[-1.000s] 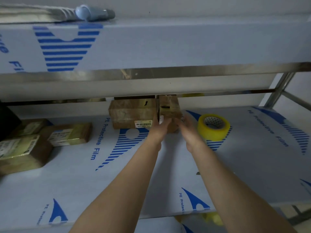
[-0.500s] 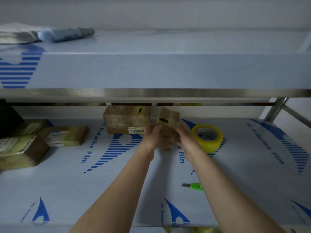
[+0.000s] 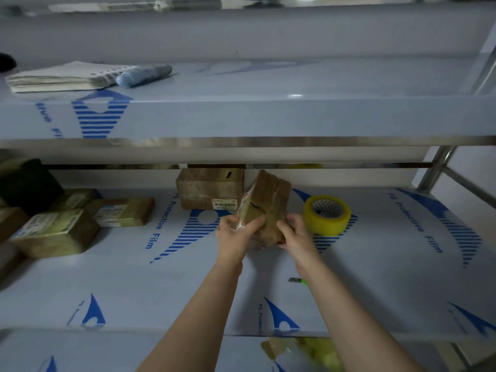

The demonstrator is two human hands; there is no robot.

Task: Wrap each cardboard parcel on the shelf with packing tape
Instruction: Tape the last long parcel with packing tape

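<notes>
We gripped the tilted parcel [image 3: 269,206] with left hand [image 3: 236,238] and right hand [image 3: 296,234]: positioning step. Next, we judged, one hand needed freeing for the tape roll [image 3: 327,216].

Steel shelving [image 3: 268,142] — film-covered (blue print), dim light

cutter [image 3: 297,280]: mostly behind right forearm [image 3: 346,304] | parcel label [image 3: 224,204]: print unreadable | left parcels [image 3: 10,221]: cut by edge

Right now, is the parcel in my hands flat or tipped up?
Tipped up: left hand and right hand grip the parcel low, its top leaning right.
</notes>
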